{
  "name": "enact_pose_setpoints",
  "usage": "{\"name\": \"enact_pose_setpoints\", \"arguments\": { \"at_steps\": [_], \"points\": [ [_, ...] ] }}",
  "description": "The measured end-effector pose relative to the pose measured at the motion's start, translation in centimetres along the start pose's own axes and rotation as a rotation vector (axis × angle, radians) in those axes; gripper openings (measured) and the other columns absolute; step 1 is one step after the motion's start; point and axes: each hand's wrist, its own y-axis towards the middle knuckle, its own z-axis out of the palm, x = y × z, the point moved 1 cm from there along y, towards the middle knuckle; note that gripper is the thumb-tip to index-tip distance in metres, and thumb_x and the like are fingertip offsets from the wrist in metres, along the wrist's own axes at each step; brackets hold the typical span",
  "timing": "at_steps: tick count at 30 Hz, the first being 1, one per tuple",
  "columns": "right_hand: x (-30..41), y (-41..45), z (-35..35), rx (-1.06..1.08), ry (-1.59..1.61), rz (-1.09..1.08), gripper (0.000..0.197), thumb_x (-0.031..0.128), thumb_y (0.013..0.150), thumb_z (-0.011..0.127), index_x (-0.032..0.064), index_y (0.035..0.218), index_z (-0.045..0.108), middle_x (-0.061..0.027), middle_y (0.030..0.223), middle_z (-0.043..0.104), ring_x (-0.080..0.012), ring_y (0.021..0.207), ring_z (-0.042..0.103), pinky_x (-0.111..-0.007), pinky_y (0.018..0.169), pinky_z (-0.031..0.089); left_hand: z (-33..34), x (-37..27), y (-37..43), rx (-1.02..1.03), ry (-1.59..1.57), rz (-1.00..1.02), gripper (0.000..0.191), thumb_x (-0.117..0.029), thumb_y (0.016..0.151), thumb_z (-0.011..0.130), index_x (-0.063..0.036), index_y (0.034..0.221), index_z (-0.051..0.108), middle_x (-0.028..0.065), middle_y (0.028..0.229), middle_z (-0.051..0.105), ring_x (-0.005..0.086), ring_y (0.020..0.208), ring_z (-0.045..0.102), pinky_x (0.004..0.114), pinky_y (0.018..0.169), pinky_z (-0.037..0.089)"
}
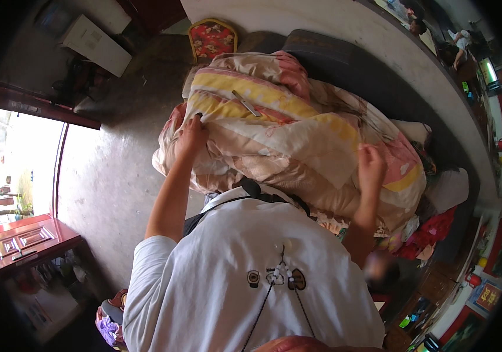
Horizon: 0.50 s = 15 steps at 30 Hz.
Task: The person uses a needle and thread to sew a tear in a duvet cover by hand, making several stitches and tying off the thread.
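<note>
A bulky quilt (286, 145) with cream, yellow and pink patterning lies heaped before me. At its left side my left hand (192, 137) grips the fabric, and a small dark thing (199, 115) shows at the fingertips. My right hand (371, 163) is held over the right part of the quilt, thumb and fingers pinched together. Whether a needle or thread is between them is too small to tell. A slim silver metal tool (245, 103) rests on the yellow band. Loose reddish thread (271, 131) curls on the cloth near the middle.
Behind the quilt runs a dark grey sofa (343, 57), with a floral red chair back (212, 39) beside it. Red cloth (431, 233) is piled at right. A glossy wooden cabinet (35, 240) stands at left, near a bright doorway (22, 154). A white box (97, 45) is farther back.
</note>
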Motion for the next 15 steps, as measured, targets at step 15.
{"name": "enact_pose_setpoints", "arguments": {
  "at_steps": [15],
  "points": [
    [7.7, 4.1, 13.9, 0.574, 0.564, -0.372, 0.016, 0.013, 0.082, 0.056, 0.0008, 0.090, 0.059, -0.0050, 0.071, 0.060, -0.0148, 0.066, 0.058, -0.026, 0.065, 0.045, -1.0, -1.2, -5.0, -0.043, -0.089, 0.188, 0.035, -0.017, 0.073, 0.051, -0.0082, 0.106, 0.051, 0.0142, 0.097, 0.057, 0.0308, 0.095, 0.053, 0.045, 0.083, 0.037]
  ]
}}
